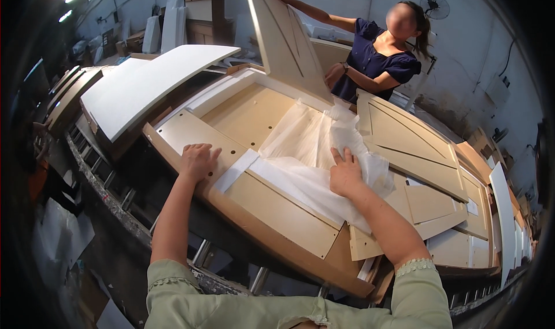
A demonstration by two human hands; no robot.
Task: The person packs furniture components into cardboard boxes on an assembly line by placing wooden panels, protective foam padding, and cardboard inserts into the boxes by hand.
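My left hand [198, 161] rests on a beige panel [188, 133] with drilled holes, by the near edge of a long cardboard box [254, 232]. Its fingers are apart, and nothing shows in them. On a crumpled, see-through white foam sheet [295, 137] lies my right hand [345, 173], its fingers spread. The sheet covers part of the flat panels packed in the box. Next to my left hand, a white foam strip [238, 170] crosses between the holed panel and another beige panel [281, 210].
Across the box a co-worker [376, 57] holds a grooved beige panel [286, 40] upright. Another grooved panel [404, 129] lies over the box at right. White foam boards [159, 80] top a box at left. Metal rollers [258, 281] run beneath the boxes.
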